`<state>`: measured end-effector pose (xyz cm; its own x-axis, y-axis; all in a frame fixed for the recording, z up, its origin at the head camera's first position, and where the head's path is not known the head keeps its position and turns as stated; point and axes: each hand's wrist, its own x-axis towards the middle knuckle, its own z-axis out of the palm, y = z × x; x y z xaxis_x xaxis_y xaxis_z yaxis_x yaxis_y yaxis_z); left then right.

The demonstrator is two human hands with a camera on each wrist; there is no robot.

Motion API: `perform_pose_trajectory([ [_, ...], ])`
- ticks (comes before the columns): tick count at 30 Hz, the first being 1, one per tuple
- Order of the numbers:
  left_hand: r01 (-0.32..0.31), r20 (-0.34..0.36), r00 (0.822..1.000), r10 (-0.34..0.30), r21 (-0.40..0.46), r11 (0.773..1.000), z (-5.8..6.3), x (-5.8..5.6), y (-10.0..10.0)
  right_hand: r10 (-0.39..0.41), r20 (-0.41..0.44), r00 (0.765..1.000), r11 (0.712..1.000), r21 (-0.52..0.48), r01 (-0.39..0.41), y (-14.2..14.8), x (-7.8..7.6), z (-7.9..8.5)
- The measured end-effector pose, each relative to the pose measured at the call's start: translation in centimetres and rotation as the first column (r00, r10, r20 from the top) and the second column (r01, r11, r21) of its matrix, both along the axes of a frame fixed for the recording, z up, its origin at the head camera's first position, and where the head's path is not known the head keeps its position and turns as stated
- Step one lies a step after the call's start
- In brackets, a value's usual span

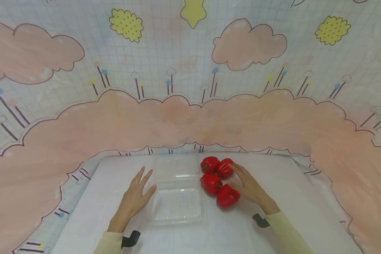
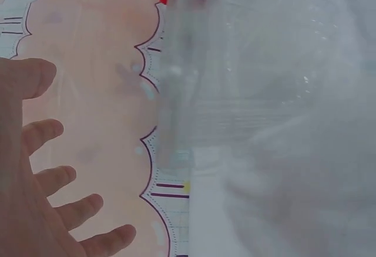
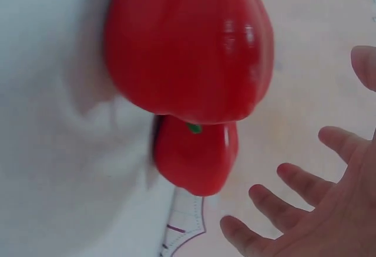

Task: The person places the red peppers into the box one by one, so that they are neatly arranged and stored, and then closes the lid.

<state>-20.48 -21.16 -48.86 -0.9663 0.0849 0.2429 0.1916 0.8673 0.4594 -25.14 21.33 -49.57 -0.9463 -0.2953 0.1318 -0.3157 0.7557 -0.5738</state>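
Several red bell peppers (image 1: pixel 211 184) with green stems lie grouped to the right of a clear plastic clamshell box (image 1: pixel 177 206). The box lies opened flat, its two halves one behind the other. My left hand (image 1: pixel 134 197) is spread at the box's left side, holding nothing. My right hand (image 1: pixel 249 187) reaches beside the peppers from the right, fingers extended and overlapping the rear right pepper in the head view. In the right wrist view a large red pepper (image 3: pixel 191 46) looms near, a second one behind it, and the right hand's fingers (image 3: pixel 305 183) are spread apart from them.
All of this sits on a white table (image 1: pixel 263 233). Behind it hangs a patterned cloth (image 1: pixel 190 123) with pink clouds, which also drapes around the table's sides. A dark strap piece (image 1: pixel 131 239) shows at the left wrist, and another (image 1: pixel 260 221) at the right.
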Motion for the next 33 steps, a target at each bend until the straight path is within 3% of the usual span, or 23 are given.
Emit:
perform_pose_trajectory([
  [9,0.005,0.033,0.999,-0.006,0.027,1.000,-1.4,0.4,-0.8,-0.022,0.135,0.991,0.999,-0.026,0.026,0.6,0.5,-0.9],
  [17,0.032,0.046,0.998,-0.035,0.056,0.998,-2.3,0.7,-1.2,-0.009,0.232,0.973,0.994,-0.107,0.035,0.9,0.6,-1.7],
  [23,0.050,0.041,0.998,-0.054,0.082,0.995,-3.1,0.7,-1.6,0.016,0.248,0.969,0.986,-0.162,0.025,1.2,0.8,-2.0],
  [33,0.094,-0.002,0.995,-0.095,0.143,0.985,-4.4,0.8,-2.2,0.041,0.249,0.968,0.985,-0.173,0.002,1.6,0.7,-2.2],
])
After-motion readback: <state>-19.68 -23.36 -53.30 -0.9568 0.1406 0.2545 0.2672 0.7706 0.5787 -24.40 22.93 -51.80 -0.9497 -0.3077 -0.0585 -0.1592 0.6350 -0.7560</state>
